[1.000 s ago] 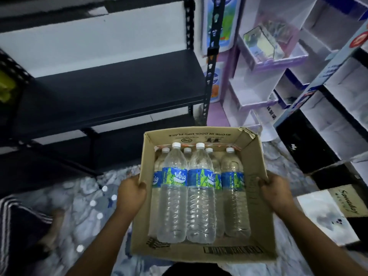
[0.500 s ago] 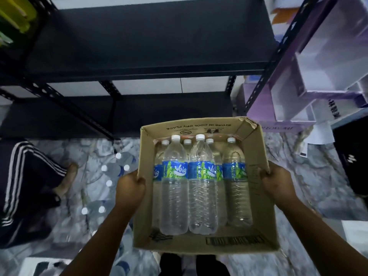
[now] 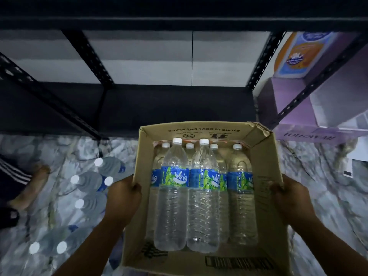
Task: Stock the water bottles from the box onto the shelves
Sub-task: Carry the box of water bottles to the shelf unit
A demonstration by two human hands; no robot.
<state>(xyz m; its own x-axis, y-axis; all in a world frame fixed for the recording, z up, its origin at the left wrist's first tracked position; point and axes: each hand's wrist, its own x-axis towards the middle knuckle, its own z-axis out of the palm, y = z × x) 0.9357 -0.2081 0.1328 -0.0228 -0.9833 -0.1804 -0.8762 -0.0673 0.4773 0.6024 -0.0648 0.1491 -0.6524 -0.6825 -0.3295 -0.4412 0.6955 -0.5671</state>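
- Bottles on the floor (image 3: 89, 181), white caps up, stand at far left on the marbled floor (image 3: 328, 206), beside another person's bare foot (image 3: 31, 186).
- Left hand (image 3: 124, 198) grips the left wall of the cardboard box (image 3: 264, 196), thumb hooked over the rim.
- Water bottles (image 3: 203, 196) lie inside the box in two layers, caps pointing toward the black shelves (image 3: 159, 108).
- Right hand (image 3: 291, 202) clamps the box's right wall.
- Purple cartons (image 3: 288, 108) sit at far right, past the shelf post.
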